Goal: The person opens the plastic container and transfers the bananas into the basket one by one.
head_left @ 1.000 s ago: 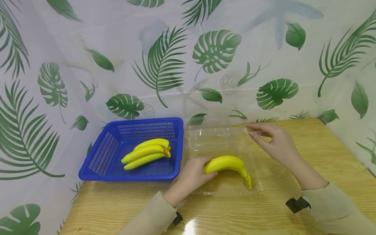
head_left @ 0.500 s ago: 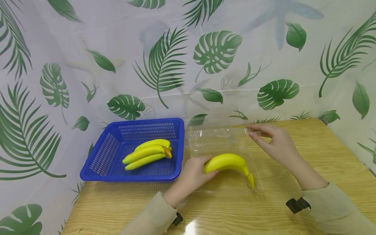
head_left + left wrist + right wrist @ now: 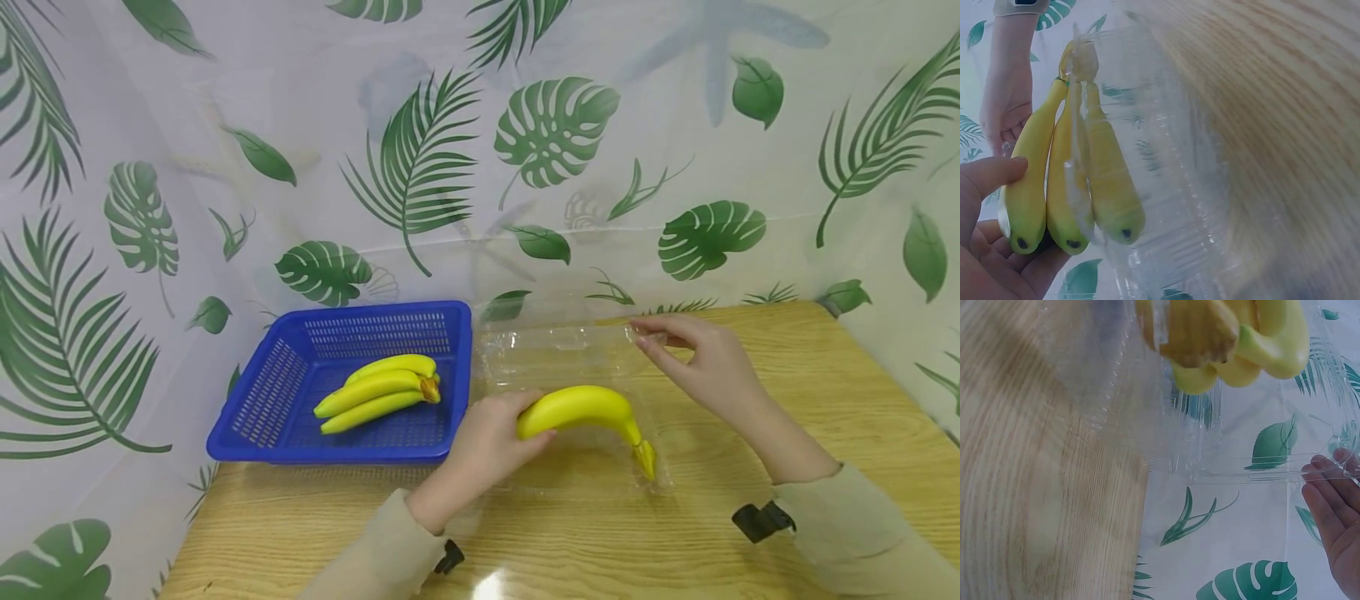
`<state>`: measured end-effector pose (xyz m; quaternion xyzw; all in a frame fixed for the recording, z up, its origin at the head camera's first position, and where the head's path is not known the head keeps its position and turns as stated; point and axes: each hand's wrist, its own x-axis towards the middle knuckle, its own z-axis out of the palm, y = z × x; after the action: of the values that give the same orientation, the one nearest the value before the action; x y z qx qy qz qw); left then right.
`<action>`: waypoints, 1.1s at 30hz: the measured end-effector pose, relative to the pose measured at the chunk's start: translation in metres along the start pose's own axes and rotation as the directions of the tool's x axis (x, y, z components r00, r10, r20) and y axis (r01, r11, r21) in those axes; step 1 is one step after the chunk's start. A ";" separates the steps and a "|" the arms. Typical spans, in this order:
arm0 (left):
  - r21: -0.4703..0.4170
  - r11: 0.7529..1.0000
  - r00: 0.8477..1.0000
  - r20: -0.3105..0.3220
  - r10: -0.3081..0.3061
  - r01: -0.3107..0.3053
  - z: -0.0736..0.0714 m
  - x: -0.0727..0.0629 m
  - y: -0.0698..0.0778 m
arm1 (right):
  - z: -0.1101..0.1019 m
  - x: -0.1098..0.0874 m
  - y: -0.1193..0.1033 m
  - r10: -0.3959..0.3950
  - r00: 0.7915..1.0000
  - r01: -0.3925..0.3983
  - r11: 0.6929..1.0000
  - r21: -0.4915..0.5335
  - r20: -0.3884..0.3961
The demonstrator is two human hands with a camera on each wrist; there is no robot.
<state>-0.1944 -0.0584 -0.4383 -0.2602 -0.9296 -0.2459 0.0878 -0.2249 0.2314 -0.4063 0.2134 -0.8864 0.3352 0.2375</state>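
My left hand (image 3: 489, 437) grips the blunt end of a bunch of yellow bananas (image 3: 583, 407), held over a clear plastic clamshell box (image 3: 558, 358). In the left wrist view, three bananas (image 3: 1067, 169) are side by side, the thumb across one of them. Part of the bunch shows through the box's clear wall (image 3: 1147, 156). The brown stem end (image 3: 645, 460) points right and down in the head view. At the far right corner of the box's raised lid, my right hand (image 3: 705, 362) pinches the plastic edge between thumb and fingers.
To the left stands a blue perforated plastic basket (image 3: 262, 400) with another bunch of bananas (image 3: 378, 394) in it. The box sits close beside it on the wooden table (image 3: 600, 550). A leaf-patterned cloth (image 3: 450, 167) hangs behind and to the sides.
My left hand has raised the bunch slightly, and its stem end has shifted a little to the right. The right hand stays at the lid's edge.
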 end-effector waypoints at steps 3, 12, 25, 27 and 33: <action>-0.001 1.000 1.000 -0.009 0.013 -0.013 -0.005 -0.002 0.003 | 0.000 0.000 0.001 0.000 1.000 0.000 1.000 -0.003 0.000; 0.017 0.999 0.997 -0.052 0.050 -0.050 -0.022 -0.009 0.010 | 0.000 0.000 0.002 -0.005 1.000 0.005 1.000 0.001 0.003; 0.031 0.995 0.990 -0.097 0.101 -0.099 -0.041 -0.015 0.011 | 0.001 0.001 0.002 -0.012 1.000 0.012 1.000 0.001 -0.005; 0.034 0.994 0.990 -0.097 0.105 -0.102 -0.044 -0.016 0.011 | 0.001 0.001 0.002 -0.010 1.000 0.010 1.000 -0.001 -0.004; 0.029 0.996 0.992 -0.090 0.084 -0.082 -0.053 -0.020 0.010 | -0.001 0.001 0.000 -0.006 1.000 0.006 1.000 -0.014 0.006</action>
<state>-0.1701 -0.0868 -0.3948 -0.2859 -0.9160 -0.2422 0.1435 -0.2255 0.2320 -0.4055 0.2152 -0.8888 0.3275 0.2376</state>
